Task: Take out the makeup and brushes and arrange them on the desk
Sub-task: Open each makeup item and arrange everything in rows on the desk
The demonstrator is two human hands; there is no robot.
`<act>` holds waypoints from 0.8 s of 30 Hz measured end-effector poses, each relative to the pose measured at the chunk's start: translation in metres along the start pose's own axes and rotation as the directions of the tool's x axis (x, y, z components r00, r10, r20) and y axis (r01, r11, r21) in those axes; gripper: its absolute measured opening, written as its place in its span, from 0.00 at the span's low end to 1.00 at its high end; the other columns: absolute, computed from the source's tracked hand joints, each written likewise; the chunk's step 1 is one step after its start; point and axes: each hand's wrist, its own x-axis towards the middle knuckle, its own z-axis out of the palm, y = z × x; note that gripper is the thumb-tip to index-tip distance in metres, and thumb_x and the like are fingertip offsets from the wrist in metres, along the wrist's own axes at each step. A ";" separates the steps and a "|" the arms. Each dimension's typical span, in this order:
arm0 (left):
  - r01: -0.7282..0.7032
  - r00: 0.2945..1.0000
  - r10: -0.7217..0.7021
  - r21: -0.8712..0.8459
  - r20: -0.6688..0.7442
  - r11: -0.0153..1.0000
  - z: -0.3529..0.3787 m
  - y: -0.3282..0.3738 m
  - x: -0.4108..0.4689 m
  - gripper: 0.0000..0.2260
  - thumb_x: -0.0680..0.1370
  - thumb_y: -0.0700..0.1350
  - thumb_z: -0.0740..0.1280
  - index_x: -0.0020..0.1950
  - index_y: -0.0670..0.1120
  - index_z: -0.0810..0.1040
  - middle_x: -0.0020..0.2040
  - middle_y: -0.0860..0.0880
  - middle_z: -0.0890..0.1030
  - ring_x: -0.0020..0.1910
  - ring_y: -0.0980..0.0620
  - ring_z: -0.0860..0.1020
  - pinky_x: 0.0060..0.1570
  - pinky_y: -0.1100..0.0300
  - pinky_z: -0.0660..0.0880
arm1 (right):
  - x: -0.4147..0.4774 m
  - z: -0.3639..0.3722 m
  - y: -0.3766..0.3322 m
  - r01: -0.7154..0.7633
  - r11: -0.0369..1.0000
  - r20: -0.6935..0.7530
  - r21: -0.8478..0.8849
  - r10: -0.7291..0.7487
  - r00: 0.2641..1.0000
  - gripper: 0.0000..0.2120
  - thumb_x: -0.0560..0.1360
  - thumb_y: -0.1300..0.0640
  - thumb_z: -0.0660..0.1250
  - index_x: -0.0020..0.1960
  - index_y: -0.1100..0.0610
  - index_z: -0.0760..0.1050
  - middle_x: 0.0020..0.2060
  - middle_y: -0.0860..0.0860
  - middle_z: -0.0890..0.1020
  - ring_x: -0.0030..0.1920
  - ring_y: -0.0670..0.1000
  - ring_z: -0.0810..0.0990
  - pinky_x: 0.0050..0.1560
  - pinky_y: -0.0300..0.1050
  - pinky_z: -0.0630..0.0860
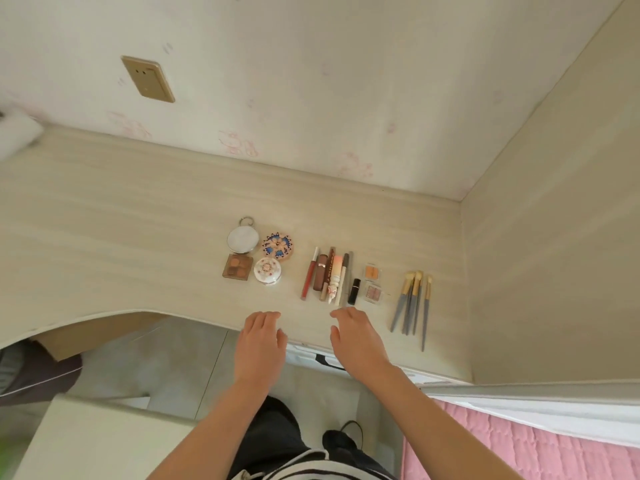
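Left hand (261,336) and right hand (356,337) spread, empty, near desk (138,216) edge, brushes (412,303) laid right.

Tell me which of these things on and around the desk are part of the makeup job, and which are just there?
Part of the job:
round compacts
eyeshadow palette
lip glosses and pencils
black lipstick
small blush pans
makeup brushes

Just there:
wall socket
pink bedding
white cloth

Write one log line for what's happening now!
left hand: open, empty | right hand: open, empty | makeup, brushes: arranged on desk
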 end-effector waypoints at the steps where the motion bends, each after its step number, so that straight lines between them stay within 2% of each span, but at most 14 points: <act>1: 0.004 1.000 -0.004 0.003 -0.002 1.000 -0.006 -0.009 0.009 0.16 0.78 0.42 0.63 0.66 0.43 0.74 0.62 0.48 0.77 0.66 0.50 0.69 0.62 0.54 0.70 | 0.009 0.001 -0.010 0.011 1.000 -0.005 -0.013 -0.011 1.000 0.18 0.82 0.56 0.54 0.71 0.54 0.66 0.68 0.49 0.70 0.69 0.49 0.65 0.67 0.39 0.66; 5: 0.002 1.000 -0.002 0.015 -0.003 1.000 -0.034 -0.049 0.047 0.15 0.78 0.42 0.63 0.65 0.43 0.75 0.61 0.47 0.78 0.65 0.48 0.70 0.60 0.53 0.71 | 0.044 0.003 -0.050 -0.046 0.997 -0.063 0.065 0.050 0.997 0.16 0.80 0.57 0.56 0.67 0.55 0.70 0.64 0.50 0.73 0.66 0.51 0.68 0.65 0.42 0.68; 9: -0.005 1.000 0.004 0.038 0.026 0.999 -0.061 -0.084 0.090 0.16 0.78 0.42 0.63 0.65 0.43 0.74 0.62 0.47 0.77 0.66 0.48 0.70 0.60 0.53 0.71 | 0.080 0.005 -0.086 -0.054 0.995 -0.095 0.084 0.062 0.994 0.17 0.80 0.57 0.57 0.67 0.55 0.70 0.64 0.49 0.73 0.67 0.51 0.67 0.66 0.46 0.68; 14: -0.001 0.999 0.002 -0.022 0.046 1.000 -0.085 -0.115 0.138 0.16 0.79 0.42 0.61 0.66 0.45 0.73 0.63 0.49 0.76 0.67 0.50 0.67 0.61 0.54 0.70 | 0.124 0.003 -0.117 -0.080 0.994 -0.142 0.077 0.090 0.986 0.16 0.80 0.57 0.57 0.67 0.54 0.70 0.65 0.50 0.72 0.68 0.51 0.66 0.65 0.43 0.66; 24: 0.126 0.984 -0.101 -0.170 0.149 0.977 -0.086 -0.122 0.196 0.16 0.80 0.43 0.59 0.68 0.46 0.71 0.66 0.50 0.73 0.68 0.50 0.65 0.60 0.55 0.70 | 0.191 0.004 -0.142 -0.073 0.997 -0.065 -0.003 0.073 0.995 0.18 0.81 0.54 0.54 0.69 0.56 0.67 0.67 0.50 0.70 0.70 0.52 0.61 0.67 0.44 0.64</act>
